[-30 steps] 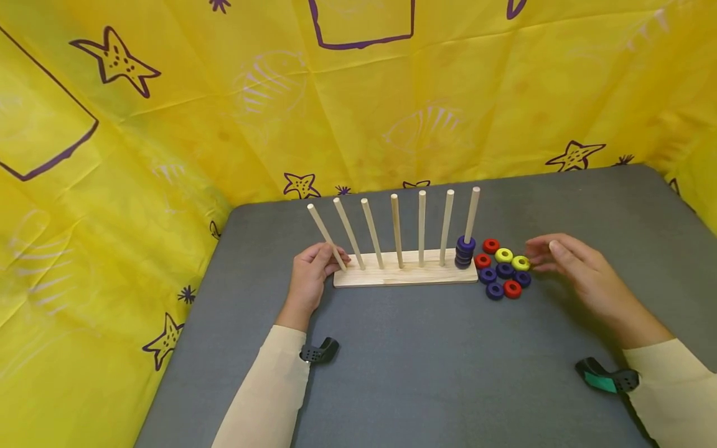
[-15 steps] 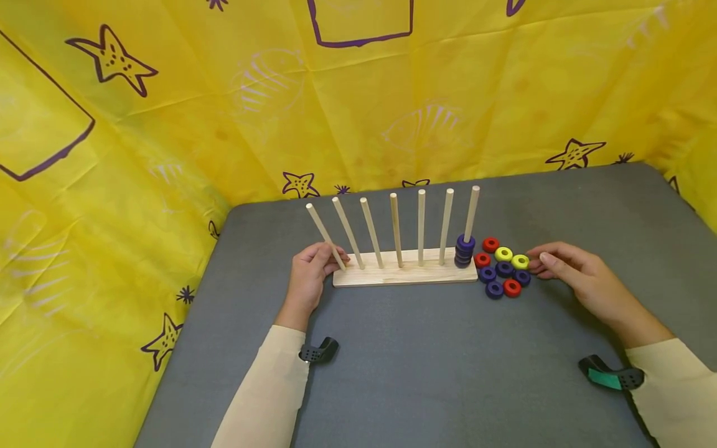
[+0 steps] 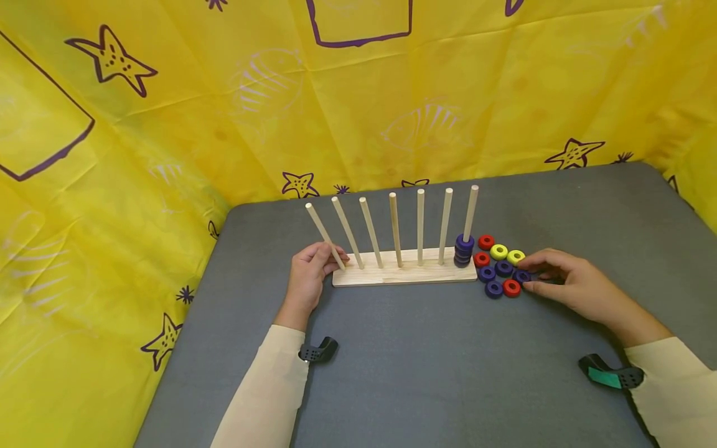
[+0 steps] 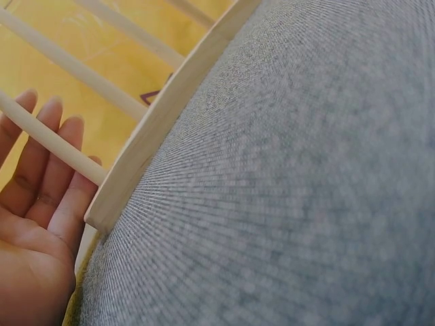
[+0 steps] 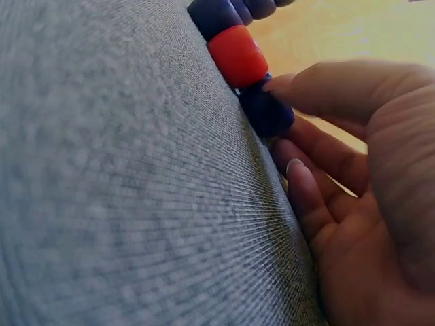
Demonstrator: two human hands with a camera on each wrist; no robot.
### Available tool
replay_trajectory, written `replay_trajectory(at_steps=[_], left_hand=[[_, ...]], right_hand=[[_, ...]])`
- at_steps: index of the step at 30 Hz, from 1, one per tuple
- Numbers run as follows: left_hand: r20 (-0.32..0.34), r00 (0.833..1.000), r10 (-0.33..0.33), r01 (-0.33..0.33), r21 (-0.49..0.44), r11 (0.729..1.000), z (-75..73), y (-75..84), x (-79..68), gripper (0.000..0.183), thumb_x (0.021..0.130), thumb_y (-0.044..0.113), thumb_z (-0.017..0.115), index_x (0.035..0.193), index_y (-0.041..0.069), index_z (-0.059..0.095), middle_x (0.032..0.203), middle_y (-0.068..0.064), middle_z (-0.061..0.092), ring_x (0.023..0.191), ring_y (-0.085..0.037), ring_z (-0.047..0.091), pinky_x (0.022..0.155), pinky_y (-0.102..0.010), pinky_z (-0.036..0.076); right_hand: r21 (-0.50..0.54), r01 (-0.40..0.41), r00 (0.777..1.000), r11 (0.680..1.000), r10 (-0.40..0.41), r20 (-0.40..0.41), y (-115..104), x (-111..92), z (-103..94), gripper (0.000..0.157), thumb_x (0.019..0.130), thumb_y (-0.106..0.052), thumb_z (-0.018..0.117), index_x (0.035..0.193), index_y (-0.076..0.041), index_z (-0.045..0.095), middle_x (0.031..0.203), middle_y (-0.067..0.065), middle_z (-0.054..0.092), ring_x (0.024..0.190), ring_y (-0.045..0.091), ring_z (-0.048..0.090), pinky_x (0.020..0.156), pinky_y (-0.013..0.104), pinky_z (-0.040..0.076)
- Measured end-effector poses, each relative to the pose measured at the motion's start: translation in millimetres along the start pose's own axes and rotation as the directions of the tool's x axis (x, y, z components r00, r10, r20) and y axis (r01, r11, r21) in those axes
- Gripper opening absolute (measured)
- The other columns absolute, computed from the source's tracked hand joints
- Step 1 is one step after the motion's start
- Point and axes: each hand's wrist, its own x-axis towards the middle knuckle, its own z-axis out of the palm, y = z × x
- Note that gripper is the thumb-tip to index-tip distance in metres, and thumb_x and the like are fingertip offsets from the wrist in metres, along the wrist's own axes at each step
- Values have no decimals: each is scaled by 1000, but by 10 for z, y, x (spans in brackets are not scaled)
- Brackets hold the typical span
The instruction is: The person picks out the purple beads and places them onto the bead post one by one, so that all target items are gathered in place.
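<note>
My left hand (image 3: 308, 270) holds the leftmost peg (image 3: 319, 223) of a wooden peg rack (image 3: 392, 274), thumb on one side and loosely bent fingers behind it. In the left wrist view, those fingers (image 4: 51, 159) reach past the peg near the rack's end. At the right, my right hand (image 3: 582, 289) pinches a dark blue ring (image 5: 265, 112) at the edge of a cluster of rings. The right wrist view shows the thumb on the ring's near side and a finger at its far side, low over the cloth. A red ring (image 5: 239, 57) sits beside it.
Several blue rings (image 3: 463, 251) are stacked on the rightmost peg (image 3: 471, 211). Loose yellow rings (image 3: 498, 252), red rings (image 3: 486, 242) and blue rings (image 3: 494, 289) lie right of the rack on the grey table (image 3: 403, 367). A yellow patterned cloth (image 3: 358, 112) hangs behind.
My right hand has moved left and down, and its thumb and fingers have closed on the outer blue ring. The nearby yellow and red rings have shifted slightly left. My left hand stays put.
</note>
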Motion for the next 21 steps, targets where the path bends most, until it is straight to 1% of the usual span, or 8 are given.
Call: replay_trajectory(at_steps=[9,16,21], left_hand=[[-4,1000,2,-2,-5,1000,-8,-12,1,46,115,21,60,109,-24,66,98,-16,75,96,-28,75,88,-37,63],[-5,1000,-5,5,-2,1000,0,3,-7,41,116,16,57,109,-23,66,99,-17,75,97,-27,76,87,-37,63],[-6,1000,-10,10,-2,1000,1,11,-1,41,115,17,58,108,-23,67,99,-18,75,98,-26,77,87,-37,63]], right_hand=[[-89,23,999,996,-21,24,3,12,14,36,88,7,88,119,-10,78,118,6,68,100,4,60,87,8,45],[-76,46,999,996,-45,12,6,20,18,36,88,8,87,117,-10,78,117,6,68,99,5,61,87,8,46],[-65,26,1000,998,-27,-7,1,12,-2,34,89,8,86,118,-8,78,116,7,67,96,6,62,83,9,48]])
